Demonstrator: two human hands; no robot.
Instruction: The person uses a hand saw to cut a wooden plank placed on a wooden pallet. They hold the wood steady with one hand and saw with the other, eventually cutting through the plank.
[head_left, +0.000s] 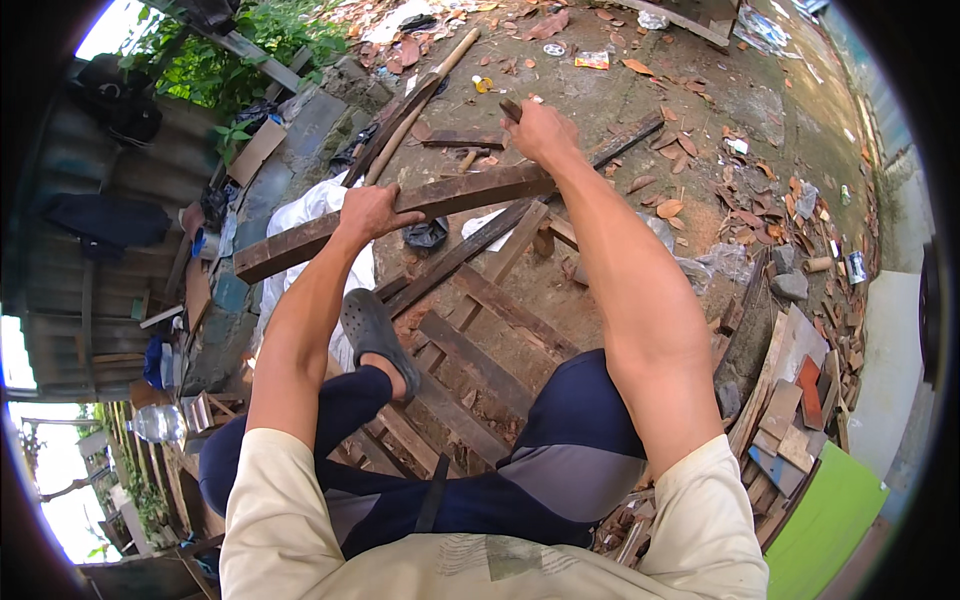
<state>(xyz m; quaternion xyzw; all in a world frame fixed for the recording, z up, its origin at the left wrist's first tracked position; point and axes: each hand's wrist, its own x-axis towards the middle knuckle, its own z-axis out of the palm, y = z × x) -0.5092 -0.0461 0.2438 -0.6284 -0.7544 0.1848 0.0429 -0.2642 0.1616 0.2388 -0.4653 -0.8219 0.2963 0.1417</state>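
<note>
A long dark wooden beam slants up to the right in front of me. My left hand is closed over its middle, with the thumb along the near side. Above the beam's far right end, my right hand is closed in a fist. From that fist juts the blunt end of a dark brown stick-like piece; the rest of it is hidden. Below the beam lies a slatted wooden frame, like a pallet, between my legs. A thin dark wooden strip lies across its far side.
A hammer lies beside a short board. Farther off rests a long pole. White sacking is bunched at left, near my grey clog. Scrap wood, stones and a green panel are at right.
</note>
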